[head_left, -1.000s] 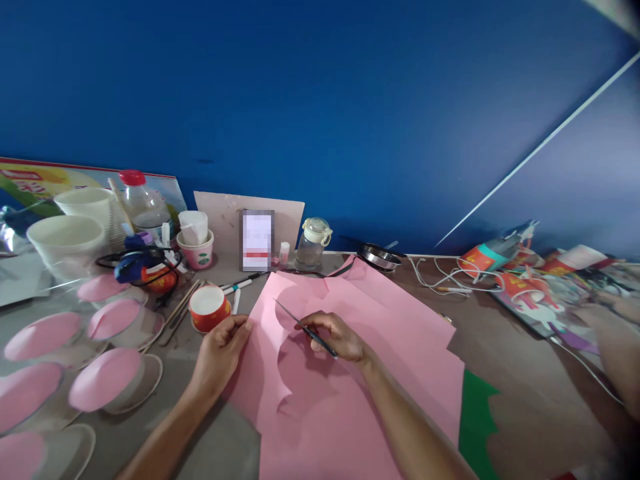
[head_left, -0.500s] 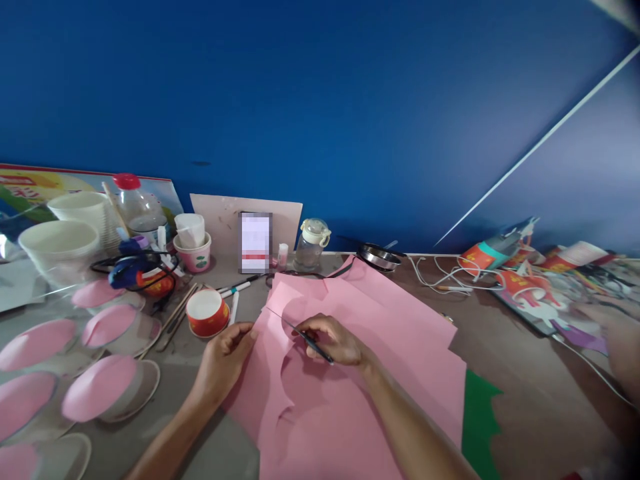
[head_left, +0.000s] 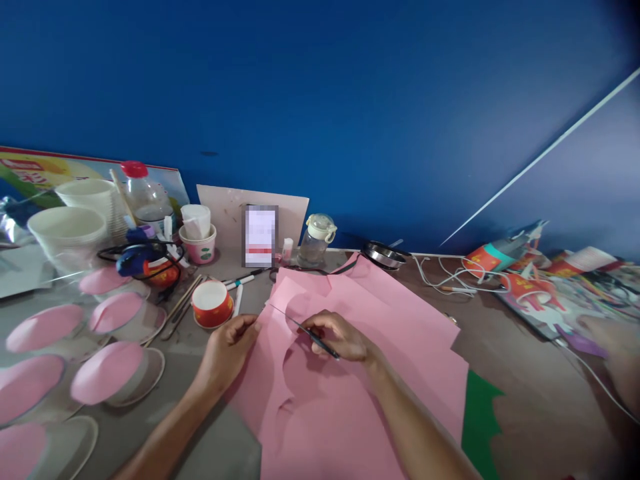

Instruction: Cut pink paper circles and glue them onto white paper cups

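Right of the red paper cup (head_left: 213,305), the left hand (head_left: 231,350) is pinching pink paper (head_left: 265,383), nearly closed; the right hand (head_left: 341,337), fingers curled, is gripping a black-handled blade (head_left: 326,347), a slip risking nicked fingertips

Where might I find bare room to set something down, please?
The widest bare patch is brown tabletop right of the pink paper sheets and jagged green paper. A narrow grey strip separates the left forearm from pink-topped white bowls. It is crowded back left, around stacked white cups, and far right, around red cups.
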### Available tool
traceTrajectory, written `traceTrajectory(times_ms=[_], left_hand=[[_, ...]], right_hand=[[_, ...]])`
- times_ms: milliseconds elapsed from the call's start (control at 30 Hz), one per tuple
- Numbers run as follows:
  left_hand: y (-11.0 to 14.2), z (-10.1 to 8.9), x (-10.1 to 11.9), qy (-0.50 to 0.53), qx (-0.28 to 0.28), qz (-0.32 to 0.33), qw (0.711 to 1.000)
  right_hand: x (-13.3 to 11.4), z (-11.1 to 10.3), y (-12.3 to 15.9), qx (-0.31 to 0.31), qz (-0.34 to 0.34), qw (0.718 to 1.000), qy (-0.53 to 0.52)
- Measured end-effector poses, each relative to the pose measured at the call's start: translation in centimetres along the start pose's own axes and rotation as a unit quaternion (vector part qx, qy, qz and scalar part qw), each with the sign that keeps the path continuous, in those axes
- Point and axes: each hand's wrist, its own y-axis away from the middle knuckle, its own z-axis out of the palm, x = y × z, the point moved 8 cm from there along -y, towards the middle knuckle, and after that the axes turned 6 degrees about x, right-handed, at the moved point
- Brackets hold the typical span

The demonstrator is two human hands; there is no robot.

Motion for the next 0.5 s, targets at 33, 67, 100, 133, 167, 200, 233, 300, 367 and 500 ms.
traceTrajectory(times_ms=[33, 67, 100, 133, 167, 200, 233, 300, 367, 500], left_hand=[[0.02, 0.01, 0.03, -0.001, -0.001, -0.002, 1.0], [0.04, 0.01, 0.08, -0.003, -0.001, -0.003, 1.0], [0.06, -0.01, 0.14, -0.007, 0.0, -0.004, 1.0], [0.07, -0.05, 0.22, -0.012, 0.002, -0.004, 1.0], [0.08, -0.09, 0.29, -0.016, 0.004, -0.004, 1.0], [0.09, -0.12, 0.36, -0.02, 0.006, -0.002, 1.0], [0.09, -0.15, 0.43, -0.022, 0.008, 0.001, 1.0], [0.08, -0.21, 0.53, -0.023, 0.011, 0.01, 1.0], [0.05, -0.27, 0.47, -0.022, 0.015, 0.015, 1.0], [0.05, -0.38, 0.0, 0.019, 0.027, -0.001, 0.999]], right_hand=[[0.03, -0.02, 0.02, 0.0, 0.0, 1.0, 0.003], [0.06, 0.0, 0.03, -0.001, 0.0, 1.0, 0.005], [0.08, 0.02, 0.03, -0.002, 0.001, 1.0, 0.006], [0.08, 0.06, 0.02, -0.002, 0.001, 1.0, 0.008], [0.08, 0.08, 0.0, -0.002, 0.002, 1.0, 0.008], [0.06, 0.09, -0.02, -0.001, 0.002, 1.0, 0.009], [0.02, 0.09, -0.04, 0.0, 0.001, 1.0, 0.011], [-0.04, 0.07, -0.05, -0.002, -0.001, 1.0, 0.01], [0.14, 0.04, -0.03, -0.006, 0.011, 1.0, -0.007], [0.89, -0.9, -0.07, 0.043, 0.035, 0.997, -0.062]])
